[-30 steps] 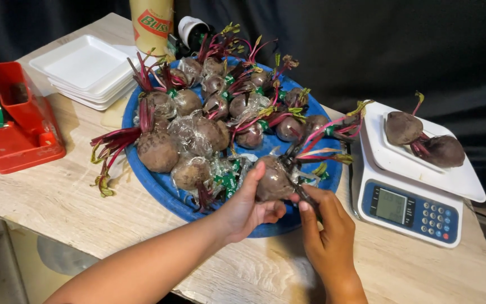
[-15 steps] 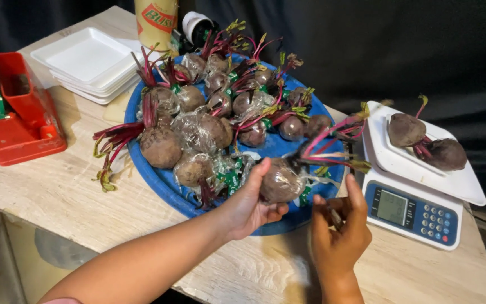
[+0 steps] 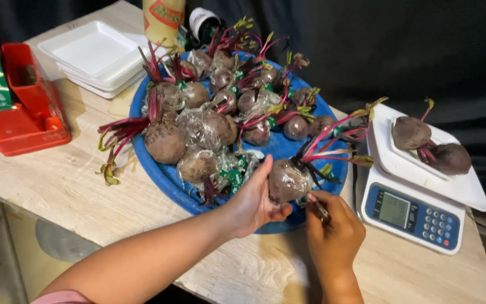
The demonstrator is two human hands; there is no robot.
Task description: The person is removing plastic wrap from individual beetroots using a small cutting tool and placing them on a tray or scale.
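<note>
My left hand point(image 3: 252, 202) grips a plastic-wrapped beetroot point(image 3: 287, 180) with red stalks, held over the near rim of a blue round tray point(image 3: 158, 169). My right hand point(image 3: 333, 231) is just right of it, fingers pinched on a thin strip point(image 3: 320, 208) at the base of the beet's stalks. The tray is piled with several more wrapped beetroots point(image 3: 203, 126) with red and green stalks.
A white digital scale point(image 3: 417, 211) at the right carries a white foam tray point(image 3: 451, 180) with two beetroots point(image 3: 430, 145). A stack of white foam trays point(image 3: 91, 53) lies far left. A red tape dispenser point(image 3: 15, 98) stands at the left edge. The wooden table point(image 3: 63, 186) ends near me.
My right hand pulled away from the beetroot half a second ago with fingers spread, then came back to its stalk base and pinched shut. The left hand kept hold of the beetroot.
</note>
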